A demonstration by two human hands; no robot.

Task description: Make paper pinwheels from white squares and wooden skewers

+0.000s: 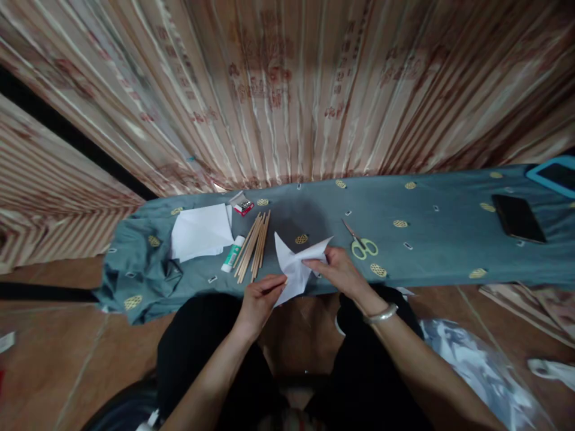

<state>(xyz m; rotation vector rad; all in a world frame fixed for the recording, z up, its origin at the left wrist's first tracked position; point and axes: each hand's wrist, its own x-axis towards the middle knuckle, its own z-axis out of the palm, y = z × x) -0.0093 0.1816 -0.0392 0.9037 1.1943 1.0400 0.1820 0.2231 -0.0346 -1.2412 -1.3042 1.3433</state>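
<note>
Left hand (257,304): I have fingertips pinched on the paper pinwheel (296,274).
Right hand (345,272): fingers nipped together on its right blade.
Scissors (357,239): right of the pinwheel.

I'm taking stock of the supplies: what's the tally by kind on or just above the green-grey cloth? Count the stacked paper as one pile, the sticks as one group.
Folded paper: 1
Paper pile: 1
Stick group: 1
Green-and-white tube: 1
Scissors: 1
Small box: 1
Dark phone: 1
Blue-edged object: 1
Total: 8
</note>
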